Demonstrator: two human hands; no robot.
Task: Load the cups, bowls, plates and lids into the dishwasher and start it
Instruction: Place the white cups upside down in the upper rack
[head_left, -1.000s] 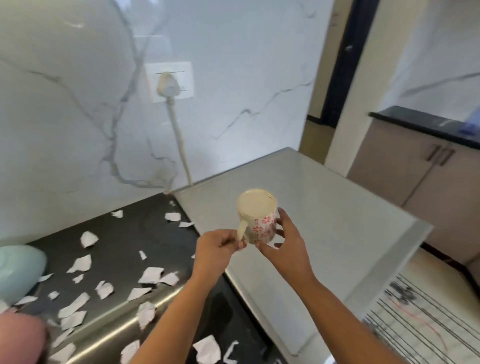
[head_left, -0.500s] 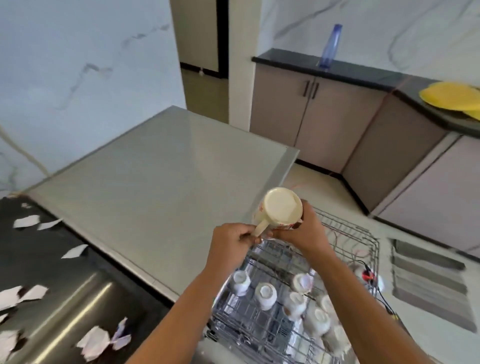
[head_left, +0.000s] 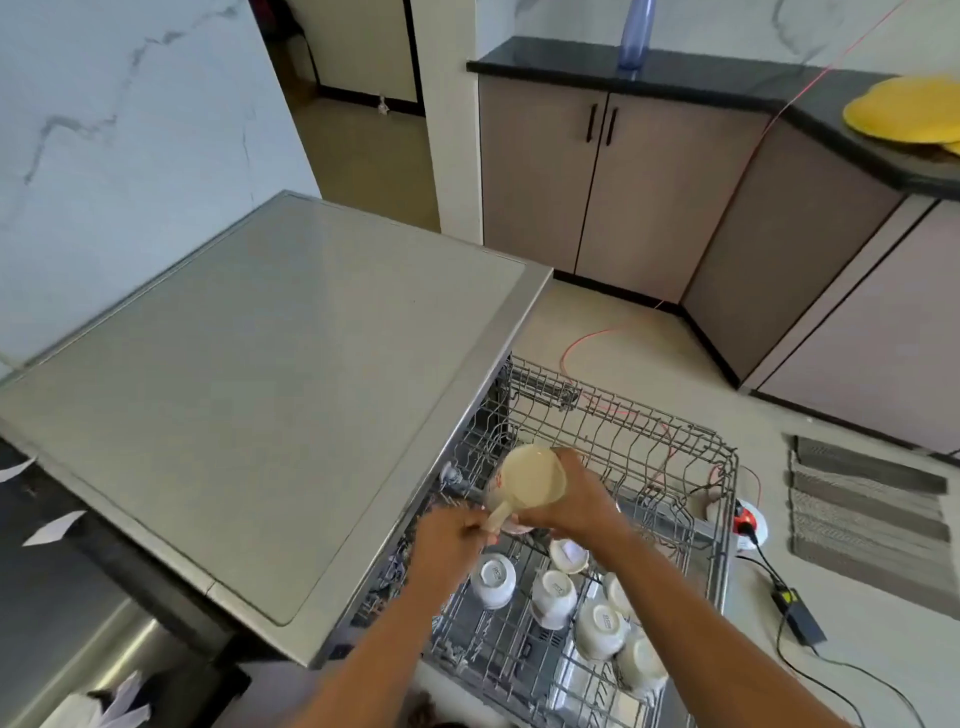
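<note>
The mug (head_left: 530, 478), upside down with the left hand (head_left: 452, 540) pinching its handle and the right hand (head_left: 571, 506) gripping its body, may chip on racked cups (head_left: 553, 597) if dropped.

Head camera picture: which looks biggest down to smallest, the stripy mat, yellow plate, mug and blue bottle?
1. stripy mat
2. yellow plate and mug look about alike; the mug is nearer, so I won't rank them
3. blue bottle, partly cut off
</note>
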